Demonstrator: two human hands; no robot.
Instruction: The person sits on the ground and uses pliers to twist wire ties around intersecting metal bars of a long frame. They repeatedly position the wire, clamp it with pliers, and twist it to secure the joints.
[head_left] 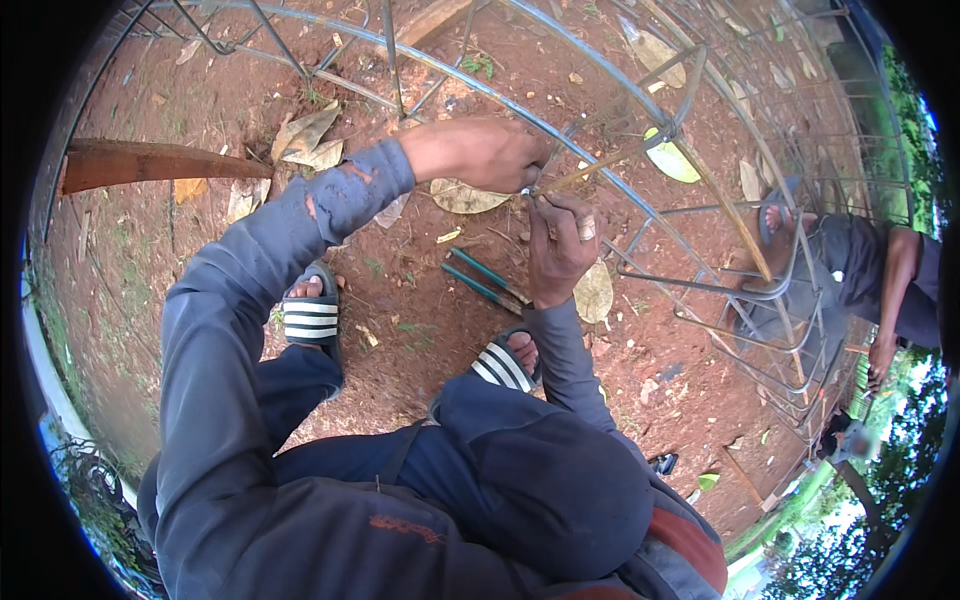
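Observation:
My left hand (487,155) is closed, its knuckles beside a long steel reinforcing bar (540,122). Just below it, my right hand (562,245) is raised with thumb and fingers pinched together. The fingertips of both hands meet at a small pale spot, at the end of a thin rusty bar (590,170) that crosses the long one. What each hand grips there is too small or hidden to name. A hand tool with two green handles (482,275) lies on the soil below my hands, its head out of sight near my sandal (507,363).
A cage of steel bars and stirrups (765,293) curves across the top and right. A wooden plank (160,166) juts in at left. Dry leaves (592,292) lie on the red soil. Another person (860,265) sits or crouches at right, beyond the cage, one arm lowered.

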